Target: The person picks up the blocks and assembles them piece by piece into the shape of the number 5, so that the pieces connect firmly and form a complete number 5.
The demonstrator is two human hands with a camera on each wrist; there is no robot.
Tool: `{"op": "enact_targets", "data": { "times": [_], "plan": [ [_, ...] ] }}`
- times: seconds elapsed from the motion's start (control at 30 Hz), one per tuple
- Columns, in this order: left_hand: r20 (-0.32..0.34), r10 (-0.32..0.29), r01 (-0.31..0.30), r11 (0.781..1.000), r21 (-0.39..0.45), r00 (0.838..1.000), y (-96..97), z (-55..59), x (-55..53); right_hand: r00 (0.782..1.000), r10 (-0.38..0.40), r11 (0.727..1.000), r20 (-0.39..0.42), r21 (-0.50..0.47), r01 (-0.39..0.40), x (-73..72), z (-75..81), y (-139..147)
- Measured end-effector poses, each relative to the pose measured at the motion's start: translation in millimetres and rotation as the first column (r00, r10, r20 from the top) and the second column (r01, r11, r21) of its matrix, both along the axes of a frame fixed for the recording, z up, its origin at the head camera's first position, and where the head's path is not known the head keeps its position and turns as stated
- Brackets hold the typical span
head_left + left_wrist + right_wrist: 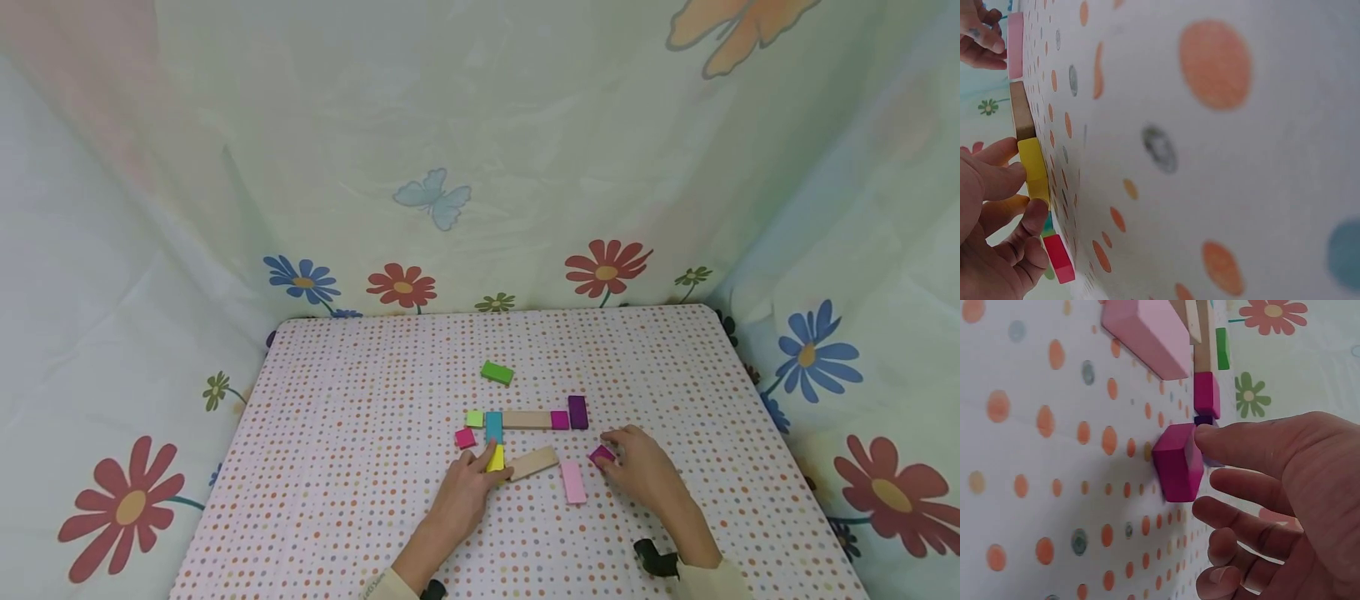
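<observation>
My left hand point(462, 493) pinches a yellow block point(1034, 169) at the near end of a blue block point(493, 426). A wooden plank point(534, 463) slants away from the yellow block, and a red-pink cube point(465, 437) sits left of the fingers. My right hand point(641, 467) is beside a magenta block point(1177, 464) on the table. The thumb touches this block, while the other fingers look a little apart from it. A pale pink block point(573, 482) lies between the hands.
Behind the hands, a light green cube point(475, 418), a second wooden plank point(527, 420), a magenta cube point(559, 420) and a dark purple block point(577, 412) form a row with the blue block. A green block point(497, 372) lies farther back on the dotted tabletop point(360, 392).
</observation>
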State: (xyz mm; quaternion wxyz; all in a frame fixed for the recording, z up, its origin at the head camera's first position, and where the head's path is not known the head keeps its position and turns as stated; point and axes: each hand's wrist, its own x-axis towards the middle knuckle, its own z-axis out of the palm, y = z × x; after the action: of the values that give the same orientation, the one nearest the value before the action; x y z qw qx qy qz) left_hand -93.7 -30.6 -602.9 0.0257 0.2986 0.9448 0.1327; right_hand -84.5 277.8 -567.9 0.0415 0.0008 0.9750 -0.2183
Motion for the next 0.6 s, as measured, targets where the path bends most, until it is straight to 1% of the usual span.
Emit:
{"op": "enact_targets", "data": {
  "times": [0.13, 0.3, 0.43, 0.6],
  "plan": [
    [-0.002, 0.0, 0.0, 1.0, -0.003, 1.0, -0.2, 0.0, -0.1, 1.0, -0.011, 1.0, 0.01, 0.005, 0.011, 2.0, -3.7, 0.8],
    [-0.004, 0.001, -0.001, 1.0, -0.011, 1.0, -0.5, 0.9, 0.2, 0.999, -0.016, 1.0, 0.028, -0.027, 0.016, 3.1, -2.8, 1.7],
    [-0.005, 0.0, 0.0, 1.0, 0.002, 1.0, -0.1, 1.4, 0.5, 0.999, -0.025, 0.999, 0.044, -0.046, 0.027, 4.6, -3.0, 2.8],
    [-0.004, -0.002, 0.002, 1.0, 0.01, 1.0, -0.2, 1.7, 0.6, 0.999, -0.027, 0.998, 0.039, -0.051, 0.029, 6.0, -3.5, 3.2]
  ]
}}
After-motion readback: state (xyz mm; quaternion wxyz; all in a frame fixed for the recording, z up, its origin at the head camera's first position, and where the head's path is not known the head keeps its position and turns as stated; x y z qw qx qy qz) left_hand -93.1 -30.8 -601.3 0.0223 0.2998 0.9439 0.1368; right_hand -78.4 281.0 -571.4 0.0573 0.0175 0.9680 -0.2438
